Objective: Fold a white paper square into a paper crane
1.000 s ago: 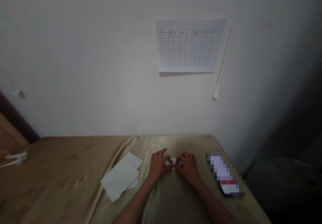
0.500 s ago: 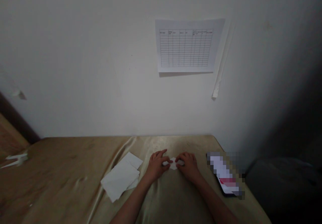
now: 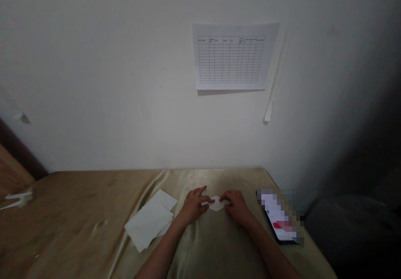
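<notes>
A small folded piece of white paper (image 3: 216,204) lies on the cloth between my hands. It has a pointed, many-sided outline. My left hand (image 3: 194,206) has its thumb and index finger closed on the paper's left end, while its other fingers stretch forward. At the right end, my right hand (image 3: 236,206) holds the paper between thumb and bent index finger. The fingertips cover both ends of it. To the left of my left forearm rests a loose stack of white paper sheets (image 3: 150,220).
A phone (image 3: 278,224) with a lit, partly blurred screen lies right of my right arm. Shiny gold-brown cloth (image 3: 78,220) with creases covers the table. A printed table sheet (image 3: 232,62) hangs on the wall behind. White scraps (image 3: 20,197) lie at the far left.
My fingertips have shifted slightly outward along the folded paper, so more of its middle shows. The stack and the phone stay where they were.
</notes>
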### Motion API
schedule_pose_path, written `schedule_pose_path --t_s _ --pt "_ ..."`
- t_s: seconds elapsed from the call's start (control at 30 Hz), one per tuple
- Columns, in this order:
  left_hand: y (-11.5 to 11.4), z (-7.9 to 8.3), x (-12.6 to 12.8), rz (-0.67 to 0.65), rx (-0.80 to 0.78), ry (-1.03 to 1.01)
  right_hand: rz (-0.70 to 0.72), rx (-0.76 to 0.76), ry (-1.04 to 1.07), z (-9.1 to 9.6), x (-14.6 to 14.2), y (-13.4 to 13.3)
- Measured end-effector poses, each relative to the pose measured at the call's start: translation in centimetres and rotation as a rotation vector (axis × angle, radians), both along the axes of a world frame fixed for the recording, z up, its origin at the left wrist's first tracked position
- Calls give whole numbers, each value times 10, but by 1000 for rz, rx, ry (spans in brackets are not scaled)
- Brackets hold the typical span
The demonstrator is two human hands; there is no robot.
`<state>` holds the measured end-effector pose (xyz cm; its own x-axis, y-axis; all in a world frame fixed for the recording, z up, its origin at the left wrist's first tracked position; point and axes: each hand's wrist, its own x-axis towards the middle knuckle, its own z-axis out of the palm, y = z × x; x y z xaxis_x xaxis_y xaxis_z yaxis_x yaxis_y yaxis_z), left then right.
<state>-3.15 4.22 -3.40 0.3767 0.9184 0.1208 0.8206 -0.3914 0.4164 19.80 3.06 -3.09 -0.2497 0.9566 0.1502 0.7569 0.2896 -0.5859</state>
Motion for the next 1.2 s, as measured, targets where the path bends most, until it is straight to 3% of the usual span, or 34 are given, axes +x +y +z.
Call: schedule_pose_path --t_s 0.2,0.7,1.0,1.2 --pt "-6 5 1 -5 43 -5 -20 54 34 -4 -2 -2" --pt "-9 9 24 184 84 -84 -135 124 -59 -1 -18 -9" --pt "-5 10 18 154 27 -77 -114 69 -26 5 -18 -10" --pt "1 6 8 54 -5 -52 -70 9 -19 0 -13 -3"
